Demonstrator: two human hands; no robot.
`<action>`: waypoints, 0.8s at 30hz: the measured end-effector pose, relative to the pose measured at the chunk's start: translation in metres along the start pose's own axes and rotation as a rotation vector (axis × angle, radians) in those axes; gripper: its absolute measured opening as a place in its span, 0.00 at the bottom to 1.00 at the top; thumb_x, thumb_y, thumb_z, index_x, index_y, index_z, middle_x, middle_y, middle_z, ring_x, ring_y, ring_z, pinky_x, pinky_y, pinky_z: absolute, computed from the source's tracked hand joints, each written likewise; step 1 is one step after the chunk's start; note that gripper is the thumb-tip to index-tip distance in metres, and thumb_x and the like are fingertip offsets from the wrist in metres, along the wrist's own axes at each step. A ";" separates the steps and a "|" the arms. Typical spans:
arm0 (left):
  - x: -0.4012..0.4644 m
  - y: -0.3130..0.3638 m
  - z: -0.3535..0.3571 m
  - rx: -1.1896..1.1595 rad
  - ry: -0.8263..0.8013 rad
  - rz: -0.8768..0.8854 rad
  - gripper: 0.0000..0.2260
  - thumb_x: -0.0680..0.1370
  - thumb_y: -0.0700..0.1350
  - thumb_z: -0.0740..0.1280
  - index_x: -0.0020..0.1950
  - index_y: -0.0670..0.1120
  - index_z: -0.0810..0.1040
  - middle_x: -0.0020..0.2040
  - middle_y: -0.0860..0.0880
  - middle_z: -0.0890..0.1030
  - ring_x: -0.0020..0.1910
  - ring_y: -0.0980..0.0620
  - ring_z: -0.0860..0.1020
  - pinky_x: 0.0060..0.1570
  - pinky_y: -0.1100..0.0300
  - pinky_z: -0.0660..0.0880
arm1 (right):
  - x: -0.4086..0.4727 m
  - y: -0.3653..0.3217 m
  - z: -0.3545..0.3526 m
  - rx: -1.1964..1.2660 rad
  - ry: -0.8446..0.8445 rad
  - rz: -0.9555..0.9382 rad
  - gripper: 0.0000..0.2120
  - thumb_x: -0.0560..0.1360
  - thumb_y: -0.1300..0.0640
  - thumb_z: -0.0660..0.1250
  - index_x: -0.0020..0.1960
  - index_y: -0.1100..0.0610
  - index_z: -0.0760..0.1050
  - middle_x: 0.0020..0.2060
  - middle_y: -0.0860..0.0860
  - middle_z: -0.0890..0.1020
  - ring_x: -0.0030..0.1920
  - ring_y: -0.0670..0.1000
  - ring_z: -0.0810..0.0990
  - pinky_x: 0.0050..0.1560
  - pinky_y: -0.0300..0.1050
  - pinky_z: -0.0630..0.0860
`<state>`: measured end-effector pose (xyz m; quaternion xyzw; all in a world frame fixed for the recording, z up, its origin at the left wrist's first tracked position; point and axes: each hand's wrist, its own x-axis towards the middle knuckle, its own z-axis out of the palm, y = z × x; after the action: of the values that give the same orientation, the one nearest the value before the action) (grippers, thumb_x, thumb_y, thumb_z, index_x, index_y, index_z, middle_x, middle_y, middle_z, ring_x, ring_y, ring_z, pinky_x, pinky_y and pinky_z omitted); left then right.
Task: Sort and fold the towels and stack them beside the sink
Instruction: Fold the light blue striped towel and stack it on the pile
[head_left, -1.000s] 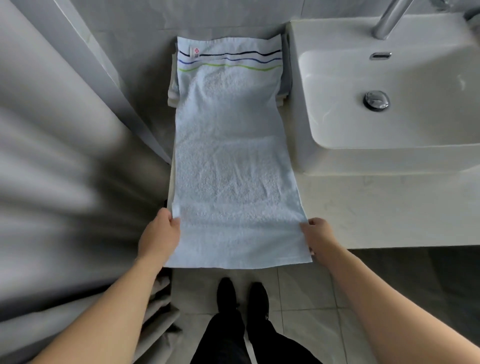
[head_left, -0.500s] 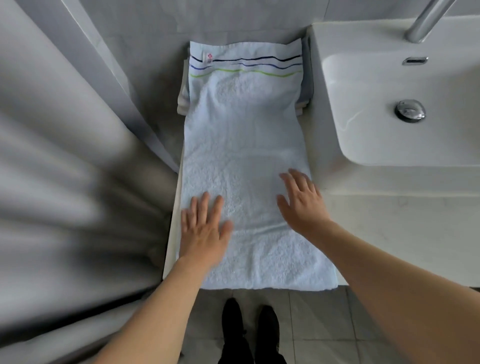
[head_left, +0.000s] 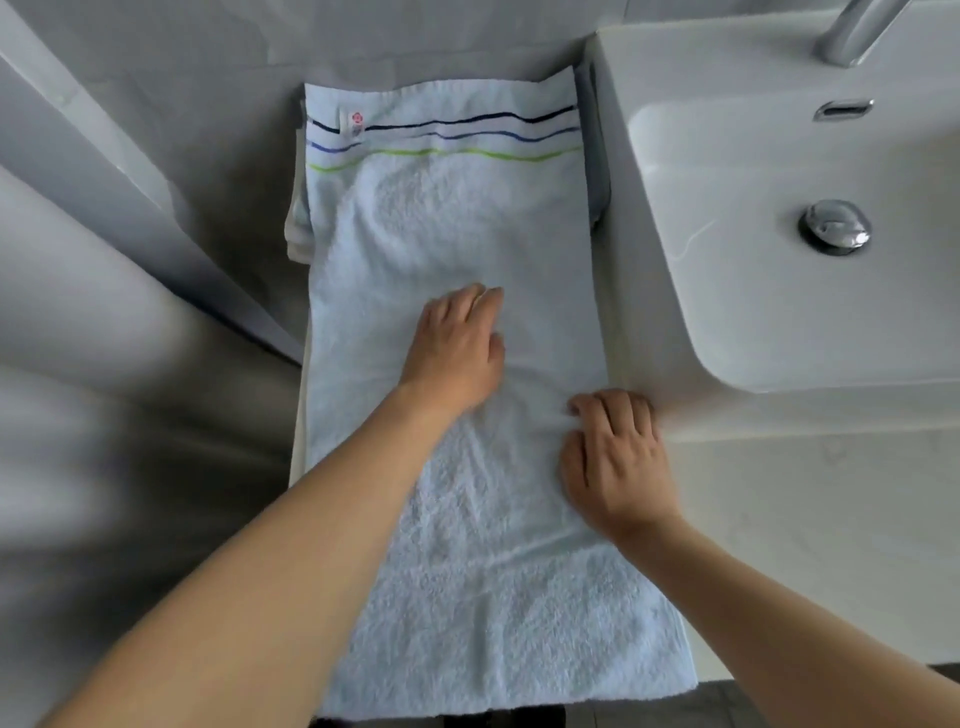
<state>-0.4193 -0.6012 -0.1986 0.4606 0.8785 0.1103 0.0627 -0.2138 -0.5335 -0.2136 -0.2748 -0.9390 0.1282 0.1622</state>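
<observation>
towel (head_left: 467, 218) on counter (head_left: 831, 519) left of sink (head_left: 779, 312), both hands atop

Bathroom — white basin (head_left: 753, 312), chrome drain (head_left: 835, 227), tiled wall (head_left: 208, 78).

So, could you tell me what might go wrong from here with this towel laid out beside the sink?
1. The light blue towel hangs past the counter's front edge; once the hands lift, it could slide off.
2. The right hand bunches cloth near the right edge, so a crease may get folded in.
3. The towel's far end lies on the folded stack; pulling it could drag that stack askew.
</observation>
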 end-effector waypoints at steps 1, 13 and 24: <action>0.020 0.004 0.001 0.004 0.010 0.042 0.29 0.74 0.50 0.50 0.71 0.42 0.72 0.66 0.40 0.75 0.62 0.37 0.74 0.62 0.44 0.71 | 0.000 0.001 0.000 0.001 0.012 -0.009 0.14 0.70 0.57 0.58 0.51 0.61 0.76 0.46 0.58 0.75 0.46 0.61 0.73 0.55 0.55 0.70; 0.085 0.038 0.026 0.145 0.080 0.282 0.23 0.79 0.51 0.58 0.75 0.56 0.69 0.74 0.43 0.66 0.71 0.39 0.64 0.66 0.47 0.58 | 0.001 0.007 0.006 0.096 0.001 -0.058 0.16 0.72 0.59 0.58 0.56 0.63 0.77 0.63 0.59 0.76 0.68 0.60 0.72 0.70 0.57 0.66; 0.092 0.022 0.016 0.251 0.043 0.160 0.31 0.82 0.58 0.51 0.82 0.51 0.44 0.82 0.46 0.42 0.80 0.40 0.39 0.74 0.34 0.37 | 0.005 0.010 0.010 -0.014 -0.160 -0.082 0.28 0.77 0.51 0.54 0.74 0.60 0.68 0.74 0.56 0.67 0.75 0.55 0.63 0.76 0.55 0.58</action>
<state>-0.4503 -0.5112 -0.2088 0.5310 0.8469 0.0142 -0.0231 -0.2166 -0.5239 -0.2245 -0.2260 -0.9603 0.1364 0.0900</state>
